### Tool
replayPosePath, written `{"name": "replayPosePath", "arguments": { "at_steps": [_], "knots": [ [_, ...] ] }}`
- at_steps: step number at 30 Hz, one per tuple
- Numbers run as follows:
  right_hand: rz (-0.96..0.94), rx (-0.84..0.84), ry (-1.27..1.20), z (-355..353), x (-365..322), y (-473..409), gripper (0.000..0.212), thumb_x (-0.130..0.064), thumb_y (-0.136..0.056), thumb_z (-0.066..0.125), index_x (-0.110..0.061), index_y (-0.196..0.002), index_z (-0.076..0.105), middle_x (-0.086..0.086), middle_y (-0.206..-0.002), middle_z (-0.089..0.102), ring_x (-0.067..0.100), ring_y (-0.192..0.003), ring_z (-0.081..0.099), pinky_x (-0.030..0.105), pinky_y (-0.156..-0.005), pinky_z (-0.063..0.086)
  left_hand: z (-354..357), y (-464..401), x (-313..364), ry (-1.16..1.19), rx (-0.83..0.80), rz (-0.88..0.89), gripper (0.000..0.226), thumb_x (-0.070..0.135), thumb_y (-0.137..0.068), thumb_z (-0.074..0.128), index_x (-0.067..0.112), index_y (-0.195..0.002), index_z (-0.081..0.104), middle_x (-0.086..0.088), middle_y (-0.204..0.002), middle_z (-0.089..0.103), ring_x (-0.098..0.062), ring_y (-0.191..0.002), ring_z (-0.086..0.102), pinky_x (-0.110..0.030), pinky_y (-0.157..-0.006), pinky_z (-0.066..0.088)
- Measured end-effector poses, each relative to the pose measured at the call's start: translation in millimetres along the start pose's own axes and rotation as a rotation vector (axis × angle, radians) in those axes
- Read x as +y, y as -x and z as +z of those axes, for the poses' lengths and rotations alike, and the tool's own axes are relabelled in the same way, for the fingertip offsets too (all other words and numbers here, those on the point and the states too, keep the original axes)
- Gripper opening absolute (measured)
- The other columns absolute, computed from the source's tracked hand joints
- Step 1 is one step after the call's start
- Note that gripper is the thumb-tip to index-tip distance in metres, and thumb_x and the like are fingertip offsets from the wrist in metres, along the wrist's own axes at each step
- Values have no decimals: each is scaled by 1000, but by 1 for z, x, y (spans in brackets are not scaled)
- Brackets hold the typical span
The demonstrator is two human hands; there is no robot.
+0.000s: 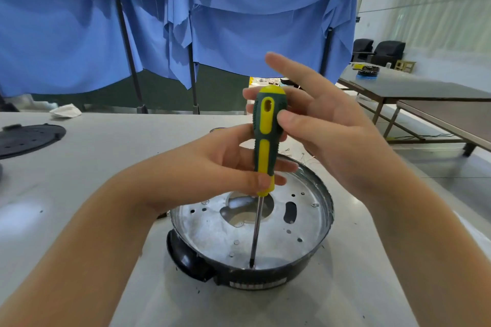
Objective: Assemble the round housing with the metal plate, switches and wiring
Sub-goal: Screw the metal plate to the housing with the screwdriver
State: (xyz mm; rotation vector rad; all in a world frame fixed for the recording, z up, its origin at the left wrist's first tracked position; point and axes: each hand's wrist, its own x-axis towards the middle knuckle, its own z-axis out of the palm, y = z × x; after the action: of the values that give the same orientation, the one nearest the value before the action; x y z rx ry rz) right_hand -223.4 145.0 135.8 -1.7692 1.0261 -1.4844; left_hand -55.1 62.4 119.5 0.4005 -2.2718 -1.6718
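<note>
Your left hand (212,167) and right hand (318,125) pinch the upright screwdriver (265,135), tip on the plate's (212,233) near rim.

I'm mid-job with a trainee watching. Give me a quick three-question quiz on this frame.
1. True or false: the tip of the screwdriver sits at the near rim of the metal plate, not in its big centre opening.
2. Which hand holds the lower part of the handle? A) left hand B) right hand C) neither
3. Fill in: the metal plate lies inside the round black ____.

Key: 1 true. 2 A; the right hand pinches the upper handle, its index finger straight. 3 housing.
</note>
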Motion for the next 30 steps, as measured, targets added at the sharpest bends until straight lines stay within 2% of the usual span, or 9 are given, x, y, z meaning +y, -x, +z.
{"name": "replayPosePath", "arguments": {
  "at_steps": [3, 6, 12, 17, 19, 21, 23, 25, 30],
  "knots": [
    [-64, 34, 151, 2, -2, 1, 37, -1, -89, 61, -18, -121, 59, 3, -105, 66, 13, -94, 66, 22, -80, 53, 2, 2, 2, -27, 6, 8, 62, 4, -84, 63, 28, -138, 44, -1, -124, 67, -18, -115, 63, -31, -97, 51],
    [-97, 106, 296, 5, -4, 0, 32, -21, -76, 78, -26, -104, 62, -12, -87, 60, 4, -81, 61, 20, -75, 51, 8, 0, 5, -142, 131, 37, 50, 19, -78, 75, 27, -125, 58, 2, -115, 70, -15, -107, 67, -33, -87, 56],
    [-152, 261, 498, 14, 4, 0, 33, -43, -74, 77, -33, -99, 59, -4, -95, 53, 5, -85, 59, 17, -77, 49, 16, -5, 9, -231, 368, 122, 30, 19, -63, 87, 24, -85, 68, 1, -77, 72, -14, -67, 71, -18, -60, 54],
    [-20, 127, 263, 10, 3, -2, 40, -29, -91, 49, -22, -129, 55, -4, -113, 65, 5, -106, 62, 25, -95, 49, 5, -2, 6, -163, 381, 16, 54, 29, -54, 84, 17, -104, 66, -6, -89, 76, -23, -85, 74, -43, -88, 56],
    [14, 77, 172, 6, 2, -1, 45, -18, -90, 47, -18, -134, 51, 2, -121, 65, 11, -113, 61, 29, -101, 47, 1, 0, 6, -121, 290, -1, 53, 26, -63, 80, 20, -113, 63, -5, -96, 76, -22, -95, 72, -41, -95, 51],
    [-1, 51, 182, 4, 0, -1, 44, -6, -93, 52, -15, -136, 49, 4, -119, 65, 11, -109, 63, 27, -96, 50, -2, 4, 7, -88, 196, -10, 53, 20, -75, 78, 22, -123, 58, -5, -105, 74, -21, -104, 69, -37, -98, 50],
    [-17, 58, 204, 4, 0, 0, 45, -5, -90, 62, -18, -132, 52, 2, -109, 65, 9, -101, 64, 24, -87, 53, -4, 6, 8, -101, 157, -20, 54, 18, -77, 75, 22, -127, 56, -4, -111, 73, -20, -108, 67, -35, -97, 50],
    [-37, 87, 241, 6, -1, 0, 44, -18, -80, 74, -23, -121, 58, -3, -98, 64, 8, -96, 64, 24, -84, 53, -3, 7, 11, -165, 182, -18, 54, 24, -72, 79, 23, -123, 60, 1, -110, 73, -17, -102, 69, -32, -91, 53],
    [-86, 163, 321, 13, 0, 0, 41, -31, -67, 83, -28, -99, 58, -18, -85, 63, 4, -93, 64, 22, -86, 52, 6, 6, 15, -276, 287, 31, 49, 32, -59, 85, 22, -104, 67, 4, -88, 75, -13, -83, 73, -26, -76, 58]
  ]
}}
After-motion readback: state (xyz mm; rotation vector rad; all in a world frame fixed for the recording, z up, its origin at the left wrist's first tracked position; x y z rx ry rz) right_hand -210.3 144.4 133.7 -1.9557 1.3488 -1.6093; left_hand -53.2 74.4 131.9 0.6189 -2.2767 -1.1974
